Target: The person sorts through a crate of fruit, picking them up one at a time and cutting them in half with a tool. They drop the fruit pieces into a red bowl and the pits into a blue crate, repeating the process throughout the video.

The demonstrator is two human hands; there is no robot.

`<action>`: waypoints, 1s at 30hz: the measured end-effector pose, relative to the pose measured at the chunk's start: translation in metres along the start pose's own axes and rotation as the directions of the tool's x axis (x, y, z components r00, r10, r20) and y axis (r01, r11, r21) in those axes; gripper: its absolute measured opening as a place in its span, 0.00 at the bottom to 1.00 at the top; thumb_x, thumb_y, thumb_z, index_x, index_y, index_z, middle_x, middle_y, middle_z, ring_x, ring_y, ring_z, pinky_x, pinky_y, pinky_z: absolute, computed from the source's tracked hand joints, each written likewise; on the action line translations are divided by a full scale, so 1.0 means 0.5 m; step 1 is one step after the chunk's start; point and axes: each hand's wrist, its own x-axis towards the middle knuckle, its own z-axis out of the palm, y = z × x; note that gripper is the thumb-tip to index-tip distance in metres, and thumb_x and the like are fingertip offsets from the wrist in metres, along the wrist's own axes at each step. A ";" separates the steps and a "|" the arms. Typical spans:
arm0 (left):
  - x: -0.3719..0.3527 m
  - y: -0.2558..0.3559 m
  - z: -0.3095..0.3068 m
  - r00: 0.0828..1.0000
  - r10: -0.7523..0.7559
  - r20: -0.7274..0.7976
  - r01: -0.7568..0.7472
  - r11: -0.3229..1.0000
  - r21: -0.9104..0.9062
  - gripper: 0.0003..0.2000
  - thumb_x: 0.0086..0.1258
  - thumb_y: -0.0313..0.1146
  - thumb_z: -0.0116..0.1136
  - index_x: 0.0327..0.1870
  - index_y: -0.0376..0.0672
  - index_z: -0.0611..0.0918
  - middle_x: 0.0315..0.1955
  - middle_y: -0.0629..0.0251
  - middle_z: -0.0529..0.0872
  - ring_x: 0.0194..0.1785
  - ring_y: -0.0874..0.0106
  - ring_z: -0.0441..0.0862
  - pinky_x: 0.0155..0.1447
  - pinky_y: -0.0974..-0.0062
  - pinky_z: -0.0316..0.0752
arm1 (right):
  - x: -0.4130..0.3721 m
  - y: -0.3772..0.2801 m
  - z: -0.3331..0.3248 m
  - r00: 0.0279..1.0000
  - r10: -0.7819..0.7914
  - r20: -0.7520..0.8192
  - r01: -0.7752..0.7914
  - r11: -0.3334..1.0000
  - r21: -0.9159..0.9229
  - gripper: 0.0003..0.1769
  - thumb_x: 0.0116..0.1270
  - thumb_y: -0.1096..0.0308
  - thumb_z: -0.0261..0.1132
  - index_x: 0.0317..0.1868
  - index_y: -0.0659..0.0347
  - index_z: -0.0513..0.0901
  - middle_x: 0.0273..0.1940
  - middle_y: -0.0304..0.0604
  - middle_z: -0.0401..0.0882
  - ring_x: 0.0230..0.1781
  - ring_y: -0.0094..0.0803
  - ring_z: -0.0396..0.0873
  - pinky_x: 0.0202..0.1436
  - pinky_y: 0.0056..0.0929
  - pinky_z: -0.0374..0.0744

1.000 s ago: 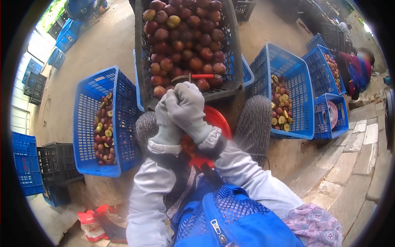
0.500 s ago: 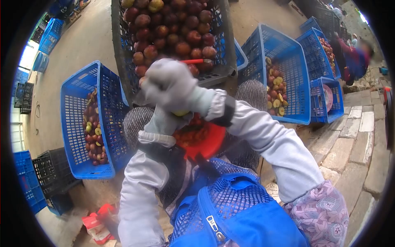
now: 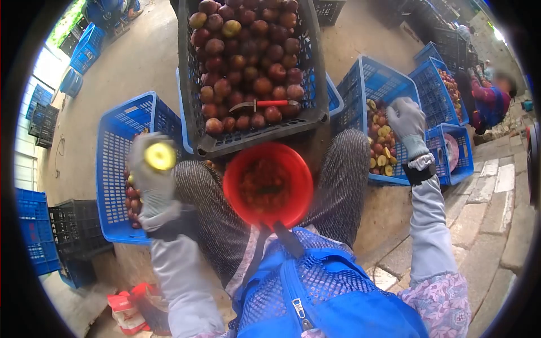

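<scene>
My left hand (image 3: pixel 151 172), gloved in grey and blurred, holds a cut plum half (image 3: pixel 160 156), yellow face up, above the left blue crate (image 3: pixel 107 186) of cut plums. On the other side, my right hand (image 3: pixel 407 119), also gloved, is closed over the right blue crate (image 3: pixel 366 112) of plum halves; whatever it grips is hidden. A knife with a red handle (image 3: pixel 273 103) lies on whole plums (image 3: pixel 248 67) in the black crate (image 3: pixel 253 134). Between my knees, the red bowl (image 3: pixel 304 186) contains small reddish pieces.
Farther right are a blue crate of plums (image 3: pixel 449 87) and a small blue crate (image 3: pixel 466 152), with a person (image 3: pixel 491 101) beyond. Black crates (image 3: pixel 76 225) and blue crates (image 3: pixel 36 228) stand at the far left. A red and white bag (image 3: pixel 127 312) lies at lower left.
My hands were together over the bowl; they have parted, left hand to the left crate, right hand to the right crate. A cut plum half now shows in my left hand. The view has shifted slightly.
</scene>
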 end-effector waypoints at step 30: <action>0.257 -0.162 0.428 0.391 -0.621 0.679 0.919 0.222 -0.326 0.23 0.58 0.45 0.67 0.52 0.47 0.77 0.39 0.58 0.83 0.40 0.61 0.83 0.48 0.63 0.78 | 0.197 -0.398 0.187 0.466 -0.654 0.597 0.430 0.756 0.493 0.17 0.58 0.58 0.64 0.48 0.50 0.81 0.40 0.49 0.83 0.45 0.50 0.82 0.49 0.46 0.76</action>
